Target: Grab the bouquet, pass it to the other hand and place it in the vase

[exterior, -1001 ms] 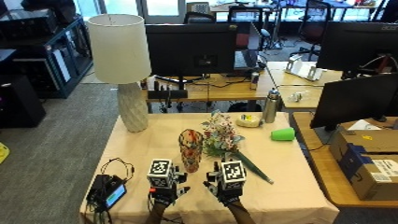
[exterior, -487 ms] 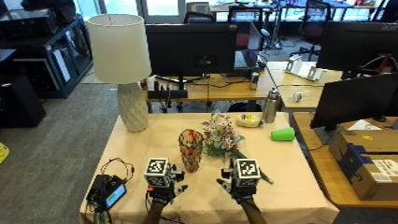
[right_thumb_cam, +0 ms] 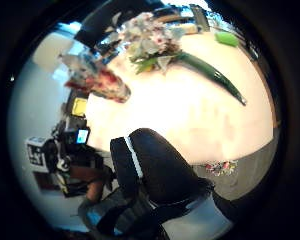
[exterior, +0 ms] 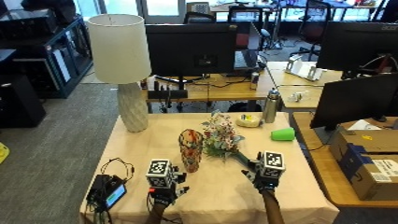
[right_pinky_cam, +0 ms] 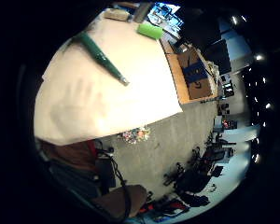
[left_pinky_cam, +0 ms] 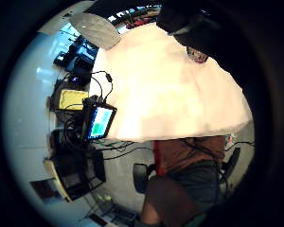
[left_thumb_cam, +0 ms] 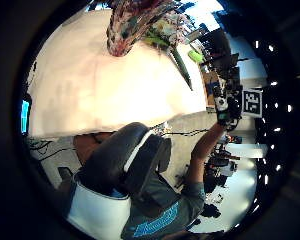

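The bouquet [exterior: 221,136] lay flat on the table [exterior: 292,186], roughly mid-table, w/ its flower head just beside the vase [exterior: 190,149] and its green wrapped stem [exterior: 241,159] running from the head diagonally toward the person's right, near-edge side. So the long axis pointed stem-end at the right hand [exterior: 264,175]. That hand hovered right at the stem tip in the outside view; contact couldn't be told from there, but the right palm views showed the whole stem [right_pinky_cam: 101,57] lying free on the cloth, well apart from the palm, so nothing was held. Right thumb [right_thumb_cam: 157,172] looked loosely curled across the thumb-side view; fingers otherwise not clear, so I read it as relaxed, not gripping.

The left hand [exterior: 163,186] sat near the table's front edge, on the near side of the vase, also holding nothing; its thumb [left_thumb_cam: 122,160] loosely bent. It was the farther one from the stem, w/ the vase standing upright between it and the flowers.

Judgement: pickup not yet done; right hand is the natural one to take the stem end, then pass across to the left, which is closer to the vase.

Around: a lamp [exterior: 122,60] at the far left corner, a green cup [exterior: 283,134] at far right, a small device w/ lit screen [exterior: 110,192] by the left edge.
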Action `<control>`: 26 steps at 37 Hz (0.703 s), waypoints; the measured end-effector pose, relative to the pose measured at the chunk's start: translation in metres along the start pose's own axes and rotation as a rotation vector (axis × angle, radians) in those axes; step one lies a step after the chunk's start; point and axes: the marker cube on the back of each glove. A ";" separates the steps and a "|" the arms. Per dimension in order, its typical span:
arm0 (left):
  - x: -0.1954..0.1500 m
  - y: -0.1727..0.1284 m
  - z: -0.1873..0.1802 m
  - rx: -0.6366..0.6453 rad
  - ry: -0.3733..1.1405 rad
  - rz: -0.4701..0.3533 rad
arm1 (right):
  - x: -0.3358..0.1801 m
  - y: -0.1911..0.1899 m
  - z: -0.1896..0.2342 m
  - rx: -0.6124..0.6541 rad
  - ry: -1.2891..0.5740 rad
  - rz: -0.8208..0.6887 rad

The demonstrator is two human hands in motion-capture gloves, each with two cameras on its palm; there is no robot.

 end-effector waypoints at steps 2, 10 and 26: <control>0.001 -0.001 0.001 -0.003 0.002 0.001 | 0.010 -0.009 0.008 -0.004 -0.009 0.017; 0.001 -0.009 0.014 -0.008 0.008 0.012 | 0.062 -0.053 0.056 -0.061 -0.054 0.090; 0.002 -0.012 0.025 -0.032 0.019 0.027 | 0.062 -0.074 0.076 -0.131 -0.187 0.164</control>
